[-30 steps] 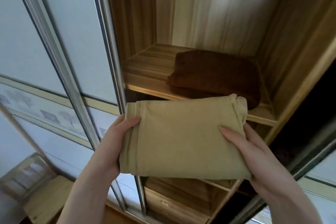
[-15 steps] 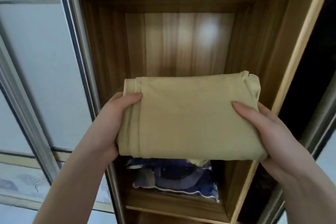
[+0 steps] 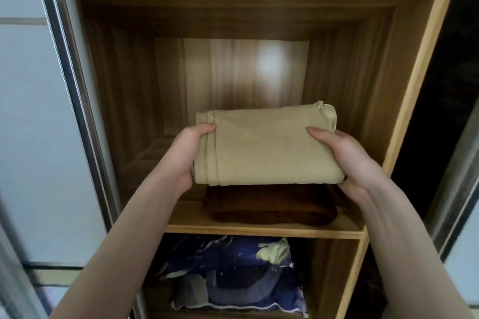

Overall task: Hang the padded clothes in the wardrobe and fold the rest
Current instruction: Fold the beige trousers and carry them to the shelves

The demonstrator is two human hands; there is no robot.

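Left hand [image 3: 185, 156]: gripped the folded beige garment [image 3: 264, 147] at its left end.
Right hand [image 3: 348, 160]: gripped its right end.
Garment: held above a folded brown garment [image 3: 272, 208] on the wardrobe shelf [image 3: 259, 230].

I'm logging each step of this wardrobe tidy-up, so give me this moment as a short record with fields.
held item: folded tan garment
left hand: grips its left end
right hand: grips its right end
position: held above the folded brown garment; contact unclear
brown garment's place: middle shelf
compartment below: blue patterned bundle
left of shelves: sliding door
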